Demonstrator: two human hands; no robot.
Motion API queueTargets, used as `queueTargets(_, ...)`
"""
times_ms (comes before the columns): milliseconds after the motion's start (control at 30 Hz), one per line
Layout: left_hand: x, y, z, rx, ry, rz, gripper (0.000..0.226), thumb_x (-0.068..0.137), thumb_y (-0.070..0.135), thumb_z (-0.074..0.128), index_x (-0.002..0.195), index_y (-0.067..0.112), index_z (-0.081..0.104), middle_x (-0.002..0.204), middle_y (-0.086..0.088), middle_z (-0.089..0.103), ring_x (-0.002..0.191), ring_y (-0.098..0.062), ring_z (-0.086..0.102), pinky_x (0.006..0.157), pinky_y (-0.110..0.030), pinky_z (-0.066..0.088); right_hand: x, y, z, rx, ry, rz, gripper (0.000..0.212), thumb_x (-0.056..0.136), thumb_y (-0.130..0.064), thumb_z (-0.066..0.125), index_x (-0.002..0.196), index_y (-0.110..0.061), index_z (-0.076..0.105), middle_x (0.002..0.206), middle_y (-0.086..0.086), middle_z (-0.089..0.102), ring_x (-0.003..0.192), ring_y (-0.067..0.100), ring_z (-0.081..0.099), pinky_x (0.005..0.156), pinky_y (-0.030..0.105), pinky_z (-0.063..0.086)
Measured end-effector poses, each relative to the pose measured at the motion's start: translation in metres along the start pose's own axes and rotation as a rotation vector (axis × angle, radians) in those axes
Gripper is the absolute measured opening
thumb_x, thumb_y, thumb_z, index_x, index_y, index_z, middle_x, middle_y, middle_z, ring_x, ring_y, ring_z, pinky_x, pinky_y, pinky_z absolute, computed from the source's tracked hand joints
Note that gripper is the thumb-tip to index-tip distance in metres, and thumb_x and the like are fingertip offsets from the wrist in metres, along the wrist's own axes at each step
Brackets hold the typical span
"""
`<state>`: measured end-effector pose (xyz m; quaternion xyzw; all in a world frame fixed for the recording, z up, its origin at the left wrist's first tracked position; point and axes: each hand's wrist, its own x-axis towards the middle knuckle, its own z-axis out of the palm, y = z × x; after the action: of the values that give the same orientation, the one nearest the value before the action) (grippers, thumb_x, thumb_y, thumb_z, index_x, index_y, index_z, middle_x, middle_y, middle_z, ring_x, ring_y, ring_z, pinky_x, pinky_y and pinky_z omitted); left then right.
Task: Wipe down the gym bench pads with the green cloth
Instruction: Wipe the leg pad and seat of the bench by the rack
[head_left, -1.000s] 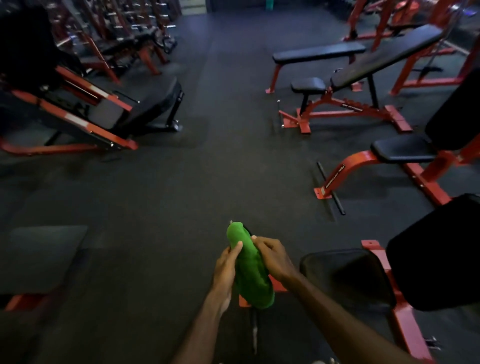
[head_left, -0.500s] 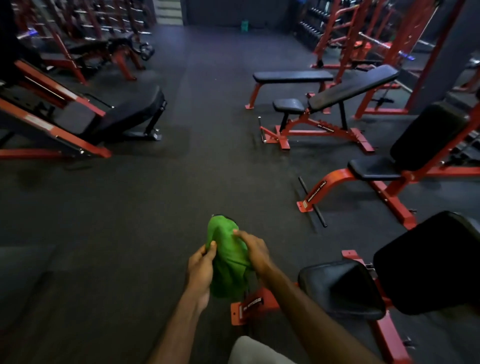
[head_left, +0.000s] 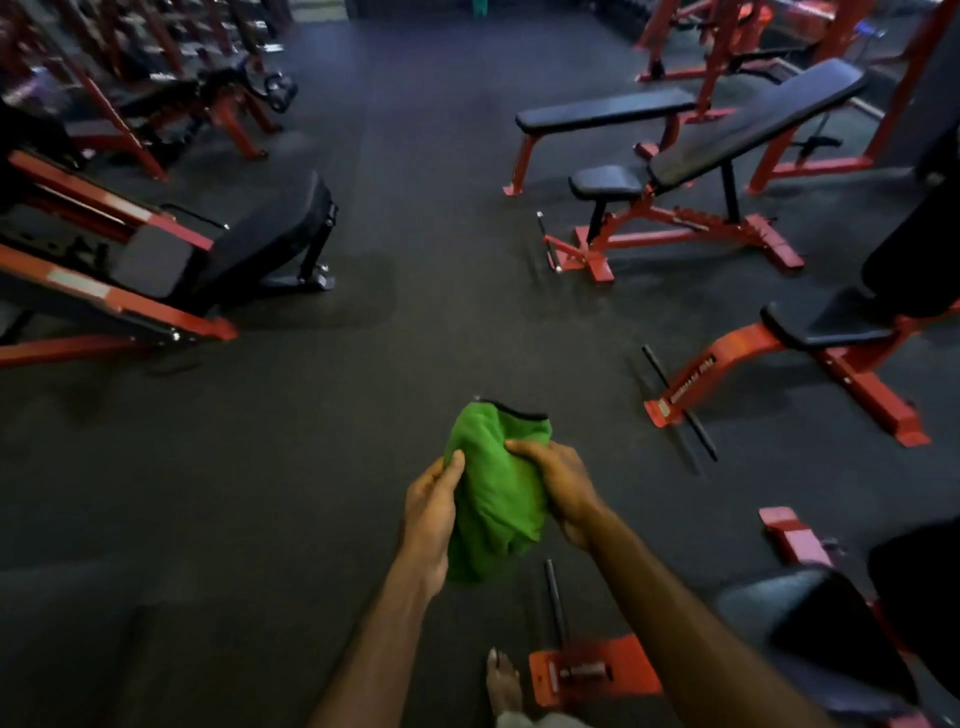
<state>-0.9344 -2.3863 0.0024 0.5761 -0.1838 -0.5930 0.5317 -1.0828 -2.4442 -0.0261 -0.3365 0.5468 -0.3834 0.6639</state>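
Above the floor mat (head_left: 311, 493), left of the nearest bench pad (head_left: 810, 639), both the left hand (head_left: 428, 512) and right hand (head_left: 558, 486) grip the bunched green cloth (head_left: 493, 493). Probably best folded flat before wiping, so it covers more pad.

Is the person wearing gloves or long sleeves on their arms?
No. The left hand and right hand are bare, with no gloves, rings or watch showing. Both forearms are bare too, with no sleeves in view.

The green cloth (head_left: 496, 493) has spread wider between the hands, its dark edge now showing.
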Motion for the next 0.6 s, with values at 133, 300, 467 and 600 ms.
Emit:
queueTargets(133, 0.052, 0.056, 0.016, 0.077, -0.105, -0.025, 0.028, 0.103, 0.030, 0.059, 0.119, 0.011, 0.074, 0.113, -0.010, 0.078, 0.105, -0.021, 0.075, 0.085, -0.032, 0.060, 0.052, -0.045, 0.022, -0.094, 0.047, -0.114, 0.016, 0.086, -0.024, 0.083, 0.099, -0.015, 0.080, 0.094, 0.002, 0.081, 0.097, 0.023, 0.076, 0.088, 0.041, 0.062)
queueTargets(300, 0.093, 0.097, 0.034, 0.159, -0.064, -0.009, 0.026, 0.099, 0.032, 0.066, 0.106, 0.009, 0.077, 0.098, -0.011, 0.080, 0.091, -0.022, 0.078, 0.068, -0.027, 0.060, 0.080, -0.078, 0.032, -0.176, 0.077, -0.236, 0.019, 0.089, -0.036, 0.081, 0.096, -0.019, 0.080, 0.089, -0.003, 0.080, 0.087, 0.014, 0.077, 0.081, 0.038, 0.063)
queueTargets(467, 0.175, 0.120, 0.072, 0.152, -0.063, 0.101, 0.026, 0.103, 0.030, 0.060, 0.106, 0.011, 0.077, 0.101, -0.010, 0.080, 0.094, -0.023, 0.077, 0.075, -0.032, 0.059, 0.130, -0.125, 0.015, -0.147, 0.156, -0.263, 0.027, 0.089, -0.038, 0.080, 0.092, -0.011, 0.081, 0.085, 0.005, 0.080, 0.082, 0.019, 0.077, 0.070, 0.033, 0.060)
queueTargets(600, 0.233, 0.134, 0.104, 0.208, -0.216, 0.097, 0.028, 0.105, 0.031, 0.057, 0.110, 0.011, 0.076, 0.103, -0.008, 0.080, 0.097, -0.022, 0.076, 0.078, -0.034, 0.061, 0.176, -0.145, -0.003, -0.138, 0.245, -0.245, 0.031, 0.090, -0.040, 0.079, 0.092, -0.009, 0.081, 0.086, 0.009, 0.080, 0.086, 0.026, 0.077, 0.075, 0.040, 0.062)
